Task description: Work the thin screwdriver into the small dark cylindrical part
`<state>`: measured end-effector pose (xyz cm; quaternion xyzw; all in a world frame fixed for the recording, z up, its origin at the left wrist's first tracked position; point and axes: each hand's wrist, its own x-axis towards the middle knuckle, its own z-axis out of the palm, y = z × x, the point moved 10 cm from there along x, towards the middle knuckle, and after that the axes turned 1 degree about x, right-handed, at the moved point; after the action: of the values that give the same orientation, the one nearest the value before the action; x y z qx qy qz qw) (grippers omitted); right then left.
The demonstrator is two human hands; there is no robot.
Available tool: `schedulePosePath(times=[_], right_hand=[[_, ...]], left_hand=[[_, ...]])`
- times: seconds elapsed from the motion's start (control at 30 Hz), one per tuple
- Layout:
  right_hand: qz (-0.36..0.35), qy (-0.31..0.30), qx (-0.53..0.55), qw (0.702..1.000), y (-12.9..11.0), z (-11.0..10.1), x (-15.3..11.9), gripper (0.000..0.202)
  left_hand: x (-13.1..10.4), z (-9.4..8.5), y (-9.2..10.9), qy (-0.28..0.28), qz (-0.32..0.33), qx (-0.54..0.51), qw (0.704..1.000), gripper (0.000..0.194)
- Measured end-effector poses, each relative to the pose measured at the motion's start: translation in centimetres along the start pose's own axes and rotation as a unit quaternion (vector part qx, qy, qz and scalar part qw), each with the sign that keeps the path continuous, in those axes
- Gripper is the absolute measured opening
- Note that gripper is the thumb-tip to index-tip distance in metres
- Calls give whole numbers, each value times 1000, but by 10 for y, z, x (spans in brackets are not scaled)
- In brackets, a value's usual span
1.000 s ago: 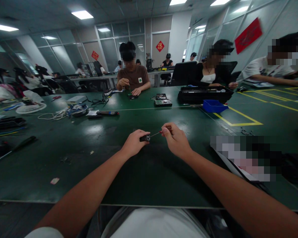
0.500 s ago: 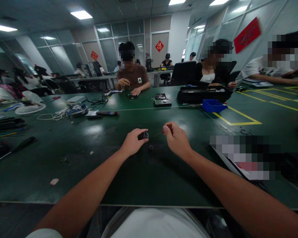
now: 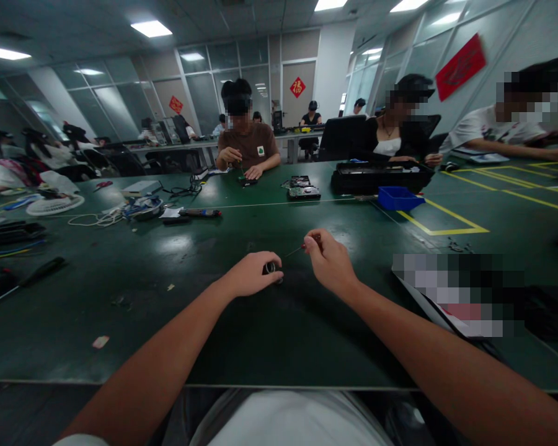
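Left hand (image 3: pixel 256 272) has a short black tube (image 3: pixel 268 268) between thumb and fingers, round open end facing the right hand (image 3: pixel 329 257), low over the green table (image 3: pixel 307 347). A small dark piece (image 3: pixel 279 281) peeks out by the left thumb, mostly hidden, so whether they touch I can't tell. Over to the right hand, and it's pinching a screwdriver (image 3: pixel 304 246) with a reddish handle, the thin shaft aimed at the tube, the tip just short of it.

Now the writing! On the door at the back, a red diamond sign (image 3: pixel 297 87) reads 福 in gold. The big red banner (image 3: pixel 460 67) up on the right wall carries marks too dim to read, and the small red sign (image 3: pixel 175 104) on the left is no clearer. Across the table, a brown shirt (image 3: pixel 265 144) shows a white patch with a green shape, no legible lettering. The papers (image 3: pixel 446 297) at right are pixelated; the marker-like stick (image 3: pixel 201 213) beyond the left hand shows no readable brand.
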<state>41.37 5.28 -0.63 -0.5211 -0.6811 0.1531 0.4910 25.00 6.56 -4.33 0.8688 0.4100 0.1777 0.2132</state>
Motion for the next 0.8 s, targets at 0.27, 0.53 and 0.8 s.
schedulePosePath(times=[0.27,0.53,0.8], right_hand=[[2,-8,3,1000,-1,1,0,20],[0,-10,10,1000,0,3,0,20],[5,-14,15,1000,-1,3,-1,22]], left_hand=[[-4,28,1,-133,14,110,985,33],[-4,14,-2,-97,-3,58,994,26],[-11,-58,-31,57,-61,-91,992,27]])
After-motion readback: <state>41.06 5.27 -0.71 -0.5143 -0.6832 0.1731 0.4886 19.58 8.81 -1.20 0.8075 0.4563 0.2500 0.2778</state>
